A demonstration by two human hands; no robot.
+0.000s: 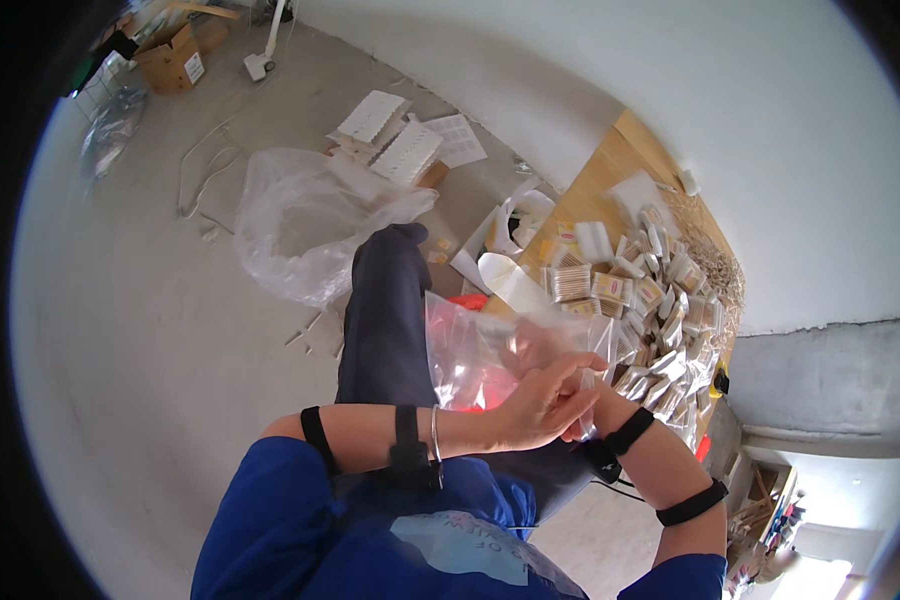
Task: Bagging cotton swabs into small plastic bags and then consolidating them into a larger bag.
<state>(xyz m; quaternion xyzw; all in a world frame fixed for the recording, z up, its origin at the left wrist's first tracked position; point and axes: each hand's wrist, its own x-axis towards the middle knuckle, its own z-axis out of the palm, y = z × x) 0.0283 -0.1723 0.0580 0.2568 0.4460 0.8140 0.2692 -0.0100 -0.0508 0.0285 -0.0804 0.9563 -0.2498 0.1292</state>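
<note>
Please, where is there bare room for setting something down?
Bare floor stretches left of the large plastic bag and the blue sleeve. On the wooden table, the far corner beside the wall also looks bare; the middle is crowded with small packets.

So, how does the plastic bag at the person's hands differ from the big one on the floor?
The clear bag looks glossy and transparent; the floor bag looks milky. The clear bag is smaller and flatter; the floor bag is larger and crumpled into loose folds. The clear bag is up at the left hand; the floor bag lies away from it. Both look like thin plastic.
</note>
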